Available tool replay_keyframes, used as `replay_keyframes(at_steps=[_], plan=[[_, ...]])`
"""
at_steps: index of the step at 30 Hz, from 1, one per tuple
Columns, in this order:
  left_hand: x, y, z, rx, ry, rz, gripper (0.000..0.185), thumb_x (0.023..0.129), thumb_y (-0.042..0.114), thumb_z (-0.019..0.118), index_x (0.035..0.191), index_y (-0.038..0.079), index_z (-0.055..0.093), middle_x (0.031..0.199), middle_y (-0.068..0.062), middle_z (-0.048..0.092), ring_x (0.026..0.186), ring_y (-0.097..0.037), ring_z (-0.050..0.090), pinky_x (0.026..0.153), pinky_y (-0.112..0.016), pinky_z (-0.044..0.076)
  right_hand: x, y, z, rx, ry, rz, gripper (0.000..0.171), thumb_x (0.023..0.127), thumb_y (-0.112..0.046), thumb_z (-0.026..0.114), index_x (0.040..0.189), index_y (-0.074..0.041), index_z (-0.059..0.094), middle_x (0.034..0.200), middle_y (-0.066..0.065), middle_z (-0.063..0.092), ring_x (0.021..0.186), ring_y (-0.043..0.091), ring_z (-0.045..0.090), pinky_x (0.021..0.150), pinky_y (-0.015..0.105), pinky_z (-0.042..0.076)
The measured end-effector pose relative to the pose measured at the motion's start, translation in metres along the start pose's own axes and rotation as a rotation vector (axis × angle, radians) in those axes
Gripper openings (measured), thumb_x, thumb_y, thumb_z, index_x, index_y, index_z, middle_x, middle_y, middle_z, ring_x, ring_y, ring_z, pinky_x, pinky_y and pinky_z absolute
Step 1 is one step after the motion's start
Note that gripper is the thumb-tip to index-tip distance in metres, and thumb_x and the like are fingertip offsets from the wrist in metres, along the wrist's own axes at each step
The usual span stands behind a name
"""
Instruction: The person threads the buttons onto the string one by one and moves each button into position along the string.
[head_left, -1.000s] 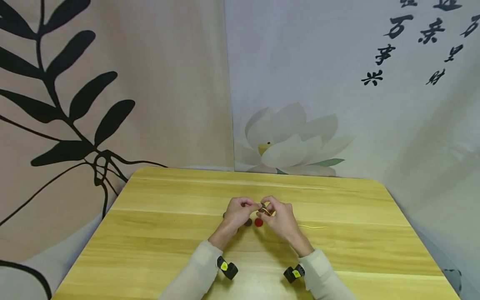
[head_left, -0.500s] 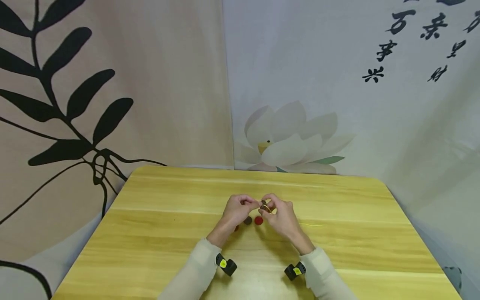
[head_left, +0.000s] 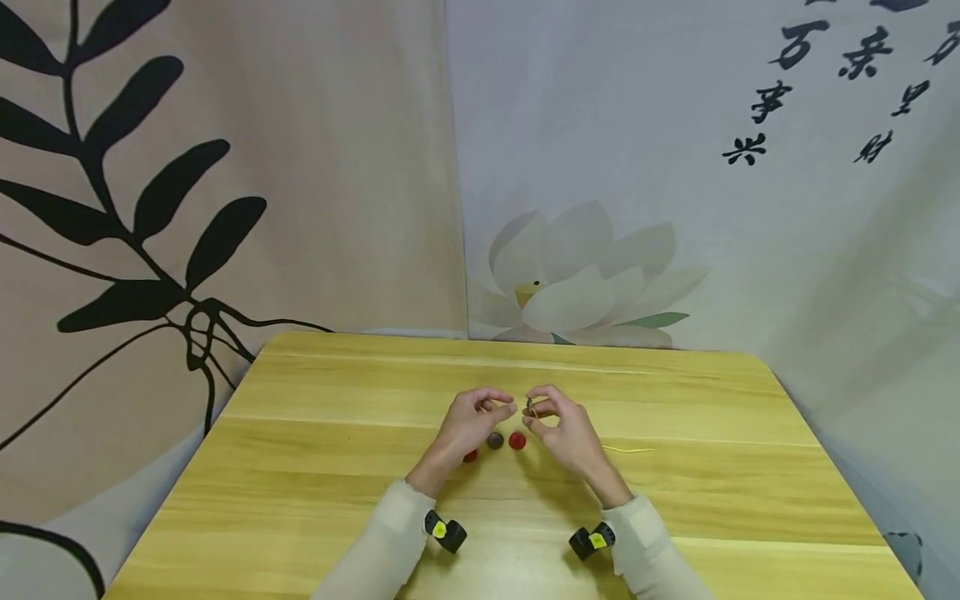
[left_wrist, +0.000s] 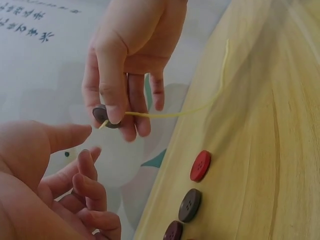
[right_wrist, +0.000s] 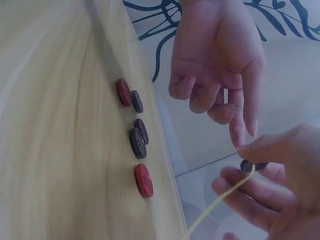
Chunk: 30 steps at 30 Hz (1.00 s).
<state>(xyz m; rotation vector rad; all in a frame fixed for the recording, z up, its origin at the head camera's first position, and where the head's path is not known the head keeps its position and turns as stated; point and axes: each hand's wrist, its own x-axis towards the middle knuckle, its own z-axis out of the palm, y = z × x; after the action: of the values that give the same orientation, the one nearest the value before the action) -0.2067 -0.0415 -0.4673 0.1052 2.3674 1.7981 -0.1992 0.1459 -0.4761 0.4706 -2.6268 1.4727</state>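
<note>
Pinching a dark round button (head_left: 529,407) above the smooth wooden bench (head_left: 315,467), the right hand (head_left: 564,428) faces the left hand (head_left: 469,419). Left-wrist view: thin yellow thread (left_wrist: 170,114) passes through the button. Right-wrist view: left fingers loosely curled, holding nothing; flat red button (right_wrist: 144,180) lying below.

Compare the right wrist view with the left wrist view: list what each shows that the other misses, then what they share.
Only the right wrist view shows five buttons in the row on the table: beyond the near three, a dark button and a red button at the far end.

Only the left wrist view shows the yellow thread trailing out over the tabletop.

Both show the right hand pinching a dark button with the thread's end at it, the left hand empty with fingers loosely curled, and the near red button.
</note>
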Motion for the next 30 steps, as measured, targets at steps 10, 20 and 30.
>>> replay_keyframes(at_steps=[10,20,30], plan=[[-0.0014,-0.0027,0.0043,-0.002,-0.022,0.012,0.020,0.092,0.027,0.071,0.104,0.011,0.075,0.086,-0.003,0.059,0.077,-0.017,0.051,0.060,-0.028,0.041,-0.0022,-0.0005,-0.0008,0.062,-0.023,0.046,0.031,0.088,-0.004,0.073,0.115,-0.011,0.061,0.102,0.013,0.075,0.106,0.031,0.067,0.096,0.063,0.042],[-0.0013,-0.0039,0.0055,0.017,-0.047,0.013,0.019,0.094,0.029,0.068,0.100,0.012,0.075,0.088,-0.005,0.063,0.079,-0.017,0.053,0.066,-0.030,0.042,-0.0033,0.0008,-0.0005,0.070,-0.046,0.055,0.033,0.087,-0.003,0.072,0.118,-0.008,0.061,0.101,0.006,0.075,0.106,0.028,0.067,0.098,0.061,0.041],[-0.0013,-0.0064,0.0068,0.026,-0.045,0.015,0.017,0.094,0.028,0.068,0.096,0.013,0.076,0.089,-0.001,0.065,0.079,-0.016,0.053,0.064,-0.029,0.042,-0.0036,0.0009,0.0015,0.076,-0.066,0.039,0.032,0.088,-0.002,0.071,0.118,-0.005,0.061,0.102,0.011,0.075,0.105,0.029,0.067,0.098,0.063,0.039]])
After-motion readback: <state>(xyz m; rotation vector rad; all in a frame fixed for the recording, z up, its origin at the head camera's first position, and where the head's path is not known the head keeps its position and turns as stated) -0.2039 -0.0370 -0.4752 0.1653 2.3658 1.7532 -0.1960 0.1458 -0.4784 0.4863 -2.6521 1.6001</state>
